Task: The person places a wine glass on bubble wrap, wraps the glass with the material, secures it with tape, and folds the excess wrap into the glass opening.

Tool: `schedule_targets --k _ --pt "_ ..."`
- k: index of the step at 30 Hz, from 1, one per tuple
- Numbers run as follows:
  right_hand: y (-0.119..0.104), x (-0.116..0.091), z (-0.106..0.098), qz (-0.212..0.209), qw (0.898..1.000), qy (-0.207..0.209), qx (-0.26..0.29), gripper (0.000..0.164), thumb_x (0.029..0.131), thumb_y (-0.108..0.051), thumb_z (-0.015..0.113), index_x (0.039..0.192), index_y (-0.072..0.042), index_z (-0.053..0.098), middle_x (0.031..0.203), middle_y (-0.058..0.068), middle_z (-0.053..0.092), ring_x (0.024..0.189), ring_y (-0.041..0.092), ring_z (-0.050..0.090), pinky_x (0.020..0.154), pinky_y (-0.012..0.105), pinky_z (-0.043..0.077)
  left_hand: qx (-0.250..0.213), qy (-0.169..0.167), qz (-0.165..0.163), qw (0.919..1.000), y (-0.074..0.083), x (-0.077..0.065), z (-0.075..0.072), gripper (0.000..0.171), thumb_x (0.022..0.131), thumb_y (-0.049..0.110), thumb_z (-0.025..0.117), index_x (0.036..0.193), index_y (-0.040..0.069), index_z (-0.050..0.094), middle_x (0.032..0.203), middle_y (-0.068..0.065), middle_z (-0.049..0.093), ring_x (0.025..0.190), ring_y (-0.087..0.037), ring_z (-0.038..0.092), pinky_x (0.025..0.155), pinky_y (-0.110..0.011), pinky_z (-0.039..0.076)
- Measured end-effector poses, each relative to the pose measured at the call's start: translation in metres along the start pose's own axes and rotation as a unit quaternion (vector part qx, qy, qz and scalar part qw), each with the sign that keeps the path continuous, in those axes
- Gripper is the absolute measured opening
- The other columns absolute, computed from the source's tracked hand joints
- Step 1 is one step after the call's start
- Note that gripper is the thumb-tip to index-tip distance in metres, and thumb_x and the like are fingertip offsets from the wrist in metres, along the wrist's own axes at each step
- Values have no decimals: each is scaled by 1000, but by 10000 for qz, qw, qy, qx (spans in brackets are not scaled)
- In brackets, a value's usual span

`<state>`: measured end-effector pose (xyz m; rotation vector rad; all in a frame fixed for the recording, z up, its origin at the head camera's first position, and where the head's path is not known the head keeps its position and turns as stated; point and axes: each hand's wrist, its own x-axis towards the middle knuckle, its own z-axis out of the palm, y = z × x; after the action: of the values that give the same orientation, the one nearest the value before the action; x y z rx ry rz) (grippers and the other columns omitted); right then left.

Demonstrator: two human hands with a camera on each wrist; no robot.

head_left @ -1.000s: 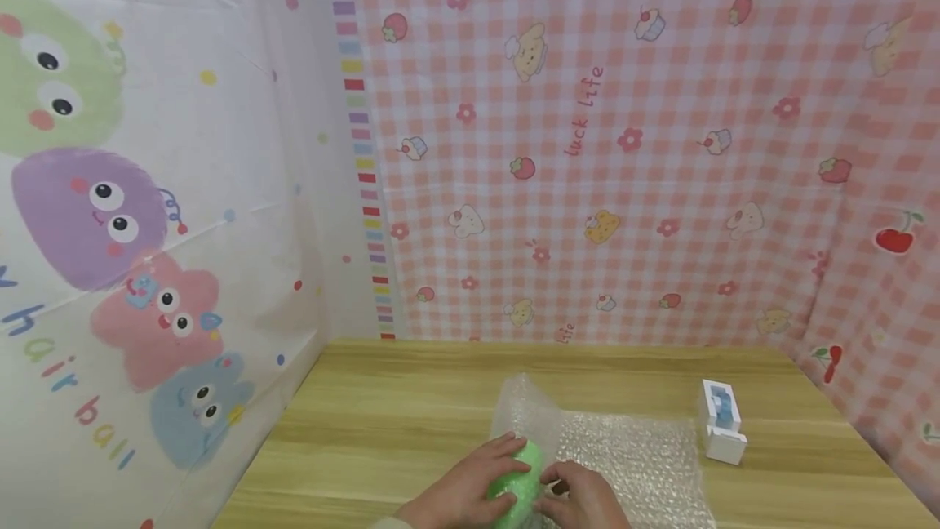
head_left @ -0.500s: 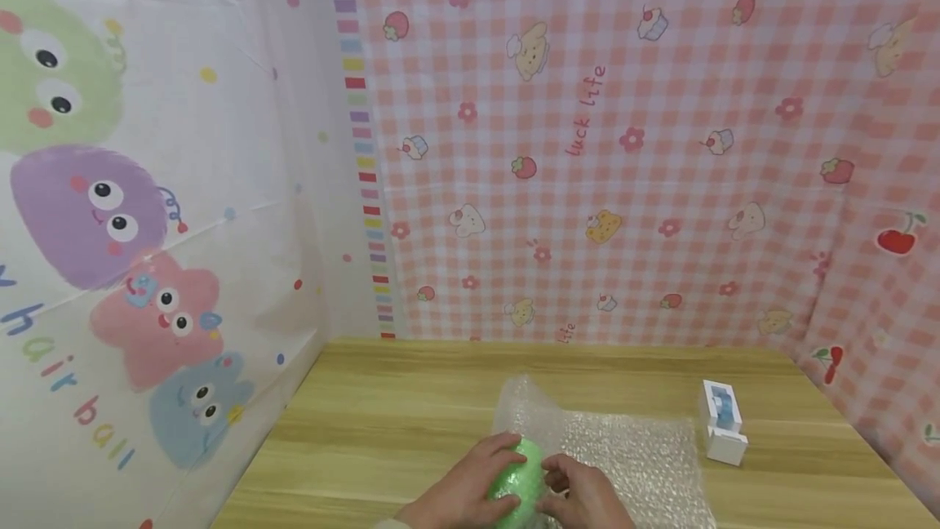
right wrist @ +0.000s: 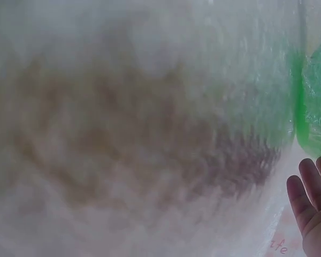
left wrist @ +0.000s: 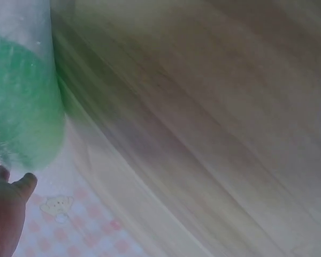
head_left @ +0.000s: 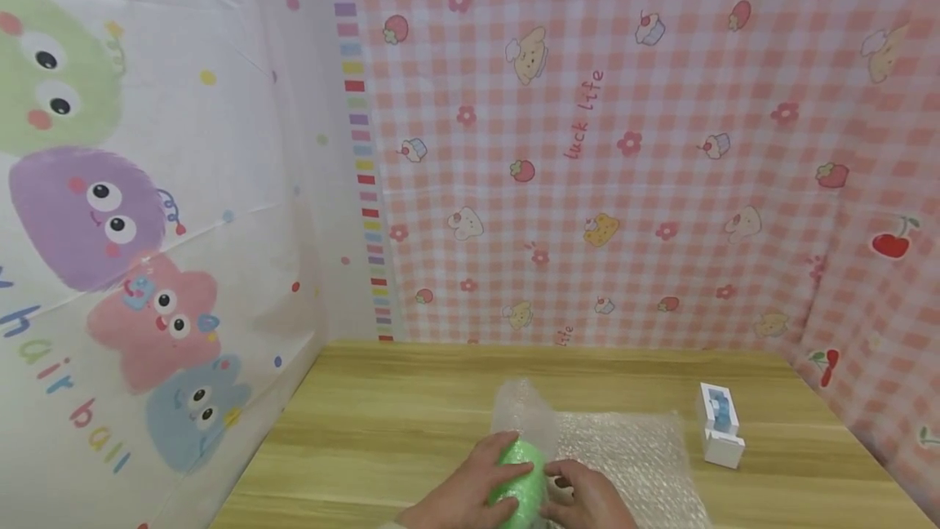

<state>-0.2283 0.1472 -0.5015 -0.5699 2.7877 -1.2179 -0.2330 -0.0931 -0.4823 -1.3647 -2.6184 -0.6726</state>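
Note:
In the head view a rounded green object (head_left: 522, 484) lies wrapped in clear bubble wrap (head_left: 624, 460), near the front of the table. My left hand (head_left: 470, 486) grips it from the left, fingers over the top and thumb nearer me. On its right side my right hand (head_left: 583, 496) pinches the wrap, index fingertip and thumb close against the green. The left wrist view shows the bundle's smooth end (left wrist: 27, 101) above the left fingers (left wrist: 24, 184). In the right wrist view the outer fingers (right wrist: 313, 187) stretch beside the blurred wrap. What lies inside is partly hidden.
A white tape dispenser (head_left: 721, 424) with a blue core stands right of the bubble wrap. Printed cloth walls, white on the left (head_left: 279, 186) and pink checked behind (head_left: 631, 186), border the wooden table (head_left: 367, 431).
The far right corner of the bubble wrap sheet has shifted slightly left. The green bundle is turned a little, with my left fingers reaching farther across it. Both hands stay on the bundle.

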Motion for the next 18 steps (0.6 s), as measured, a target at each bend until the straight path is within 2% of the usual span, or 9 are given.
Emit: schedule_targets --k 4,9,12,18 --pt "3 -2 3 139 9992 7 367 52 77 -30 85 116 -3 64 106 11 69 92 33 65 74 52 55 -3 3 55 10000 0 -1 1 45 102 27 52 144 12 52 156 -18 29 143 -36 27 110 -50 36" --pt "5 -4 5 25 9983 112 579 54 76 -30 85 118 -5 60 112 14 68 93 32 66 74 50 56 -169 -201 -295 9992 -1 -2 -1 50 100 26 52 146 9 45 157 -13 32 145 -31 27 112 -47 35" --pt "6 -5 4 -87 9985 136 519 52 76 -29 85 116 -6 61 109 13 69 92 32 67 73 48 56 -330 -275 -421 9982 -2 -2 -1 53 98 30 52 146 8 44 158 -12 32 146 -30 27 113 -47 33" --pt "8 -4 3 -78 9991 125 406 47 76 -28 85 112 -8 62 106 12 70 91 32 67 72 49 56 -288 -235 -237 9990 -4 -2 1 56 102 43 49 146 8 46 160 -14 27 146 -32 24 110 -49 37"
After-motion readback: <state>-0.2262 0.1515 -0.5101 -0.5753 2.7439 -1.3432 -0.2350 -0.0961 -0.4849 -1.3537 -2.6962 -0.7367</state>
